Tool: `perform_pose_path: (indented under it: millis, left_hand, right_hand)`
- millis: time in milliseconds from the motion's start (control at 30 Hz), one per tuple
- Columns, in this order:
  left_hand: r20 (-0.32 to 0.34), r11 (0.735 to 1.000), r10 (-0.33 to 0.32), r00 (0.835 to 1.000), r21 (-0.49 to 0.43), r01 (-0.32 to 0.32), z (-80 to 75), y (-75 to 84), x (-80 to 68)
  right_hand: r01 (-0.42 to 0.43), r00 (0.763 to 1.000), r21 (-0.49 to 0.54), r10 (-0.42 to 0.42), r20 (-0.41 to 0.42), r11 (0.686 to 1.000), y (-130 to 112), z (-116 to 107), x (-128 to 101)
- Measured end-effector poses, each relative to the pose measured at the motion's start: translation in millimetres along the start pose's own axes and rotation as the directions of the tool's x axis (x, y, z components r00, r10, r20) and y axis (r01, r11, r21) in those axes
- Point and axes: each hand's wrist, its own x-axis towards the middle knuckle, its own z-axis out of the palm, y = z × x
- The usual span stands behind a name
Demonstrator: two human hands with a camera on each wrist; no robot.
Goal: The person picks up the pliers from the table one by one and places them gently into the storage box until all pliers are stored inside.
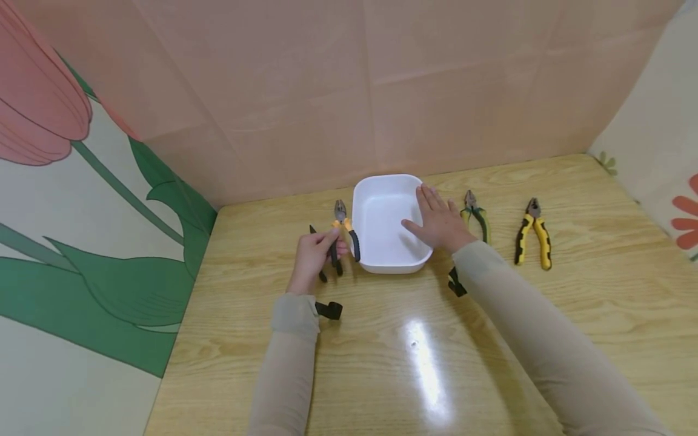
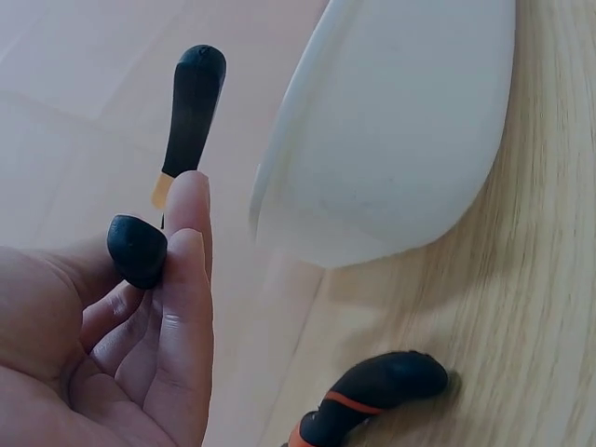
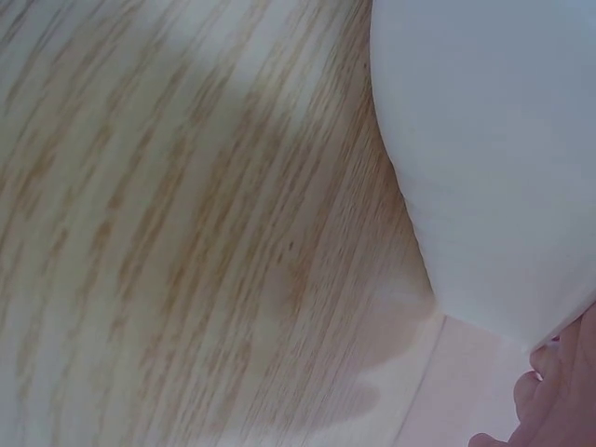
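Observation:
My left hand (image 1: pixel 313 257) holds combination pliers (image 1: pixel 355 243) with black and orange handles by one handle, jaws pointing away from me, just left of a white rectangular basin (image 1: pixel 388 268). In the left wrist view the thumb and fingers close round one black handle, while the other handle (image 2: pixel 196 107) sticks out free. Beneath that hand lies another tool with black and orange handles (image 2: pixel 391 380), partly hidden by the hand in the head view. My right hand (image 1: pixel 440 225) rests on the basin's right rim, fingers straight and thumb spread over the inside.
Right of the basin lie green-handled pliers (image 1: pixel 482 223), partly behind my right forearm. Yellow and black pliers (image 1: pixel 542 243) lie farther right. The wooden table (image 1: pixel 371 363) meets a pink-covered wall (image 1: pixel 305 121) behind the basin.

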Motion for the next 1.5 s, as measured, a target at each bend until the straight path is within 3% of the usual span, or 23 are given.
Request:
perform_pose_path:
  millis: [400,733,1367,1500]
  left_hand:
    - [0.023,0.999,0.044,0.999,0.016,-0.044,11.7,8.3,6.0]
    - [0.040,1.000,0.012,0.999,-0.007,-0.012,25.7,13.3,10.5]
    - [0.014,0.995,0.043,0.999,0.088,-0.044,50.4,16.6,12.9]
    - [-0.007,0.986,0.061,0.998,0.153,-0.060,54.7,14.4,13.9]
  right_hand:
    - [-0.006,1.000,-0.006,0.006,-0.010,1.000,1.4,0.1,2.3]
    - [-0.018,1.000,-0.006,0.018,-0.012,1.000,2.3,1.0,4.1]
    - [-0.034,0.999,-0.018,0.034,-0.005,0.999,-1.8,1.5,3.7]
    - [-0.036,0.999,-0.023,0.036,-0.008,0.999,-1.4,2.3,4.3]
